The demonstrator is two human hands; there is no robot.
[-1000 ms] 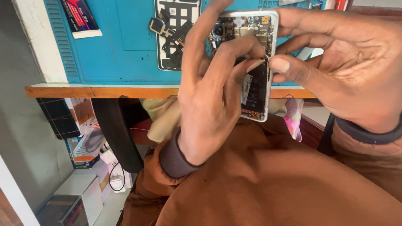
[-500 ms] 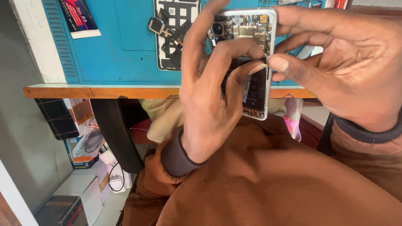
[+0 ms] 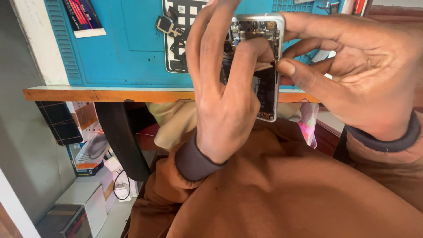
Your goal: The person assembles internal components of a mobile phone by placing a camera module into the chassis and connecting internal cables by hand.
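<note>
Right hand (image 3: 352,75) is pinching the opened phone (image 3: 264,66) by its edges, steadying it; left hand (image 3: 224,88) grip is pressing fingertips into its exposed internals above the table (image 3: 110,94).

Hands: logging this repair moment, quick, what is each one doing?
Left hand: fingers on the opened phone, pressing inside it.
Right hand: closed on the phone's edge, holding it.

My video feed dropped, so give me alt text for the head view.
Two bare hands hold an opened silver-framed phone, circuitry exposed, above a blue rubber work mat. Left hand presses fingers inside; right hand steadies its edge.
</note>
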